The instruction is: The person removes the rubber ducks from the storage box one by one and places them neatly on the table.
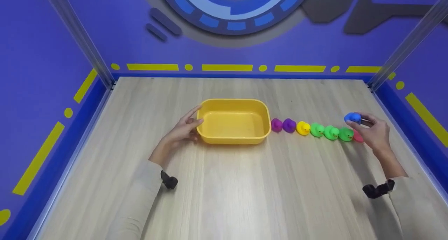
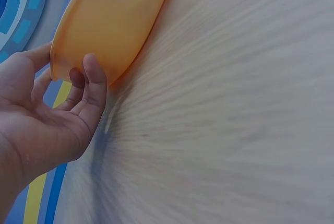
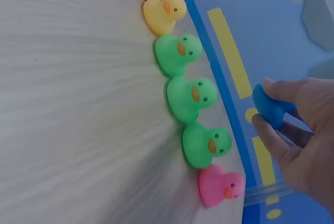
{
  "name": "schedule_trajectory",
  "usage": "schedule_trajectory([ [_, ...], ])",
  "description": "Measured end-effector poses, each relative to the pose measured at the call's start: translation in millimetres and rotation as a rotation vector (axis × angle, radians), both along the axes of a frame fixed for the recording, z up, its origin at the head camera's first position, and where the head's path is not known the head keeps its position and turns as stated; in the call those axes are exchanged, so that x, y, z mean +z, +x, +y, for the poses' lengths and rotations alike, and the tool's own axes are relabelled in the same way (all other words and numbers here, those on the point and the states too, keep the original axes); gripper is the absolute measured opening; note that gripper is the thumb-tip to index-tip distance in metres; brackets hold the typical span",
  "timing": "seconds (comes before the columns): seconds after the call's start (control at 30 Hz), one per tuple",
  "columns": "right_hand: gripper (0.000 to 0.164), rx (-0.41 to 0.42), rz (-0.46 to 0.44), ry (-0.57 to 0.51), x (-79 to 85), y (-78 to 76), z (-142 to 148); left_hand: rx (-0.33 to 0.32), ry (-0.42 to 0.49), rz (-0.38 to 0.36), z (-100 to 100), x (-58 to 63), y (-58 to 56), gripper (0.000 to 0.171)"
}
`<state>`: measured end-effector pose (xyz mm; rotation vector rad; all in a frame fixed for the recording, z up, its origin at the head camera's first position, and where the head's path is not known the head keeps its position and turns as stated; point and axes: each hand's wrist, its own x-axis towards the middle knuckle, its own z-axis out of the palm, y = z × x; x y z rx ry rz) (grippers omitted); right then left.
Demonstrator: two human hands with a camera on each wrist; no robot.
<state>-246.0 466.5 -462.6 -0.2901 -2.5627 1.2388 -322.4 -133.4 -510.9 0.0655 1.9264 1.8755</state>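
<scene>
In the head view a yellow plastic basin (image 1: 231, 140) stands on the table with its inside bare. My left hand (image 1: 180, 130) grips its left end, thumb over the rim and fingers against the outer wall. My right hand (image 1: 377, 133) pinches a blue rubber duck (image 3: 269, 108) between thumb and fingers, raised off the table near the right end of a row of ducks. From the basin rightward run a magenta duck (image 1: 276, 125), a purple duck (image 1: 289, 125), a yellow duck (image 1: 303, 128), three green ducks (image 3: 192, 98) and a pink duck (image 3: 219, 186), partly hidden by my hand in the head view.
The wooden table (image 1: 231, 191) is enclosed by a blue-purple back wall (image 1: 115, 29) and side walls with yellow markings. Metal posts (image 1: 78, 33) rise at the back corners. A black wrist mount (image 1: 169, 181) sits on each sleeve.
</scene>
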Motion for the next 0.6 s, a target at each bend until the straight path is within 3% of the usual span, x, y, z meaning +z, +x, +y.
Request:
schedule_trajectory([
  [0.27,0.055,-0.038,0.041,0.078,-10.3,5.1,22.2,0.0,0.041,-0.011,2.4,0.3,-0.1,0.061],
  [0.6,0.056,-0.117,-0.048,0.047,-14.1,8.8,39.0,0.005,-0.023,0.011,1.6,0.5,-0.6,0.061],
])
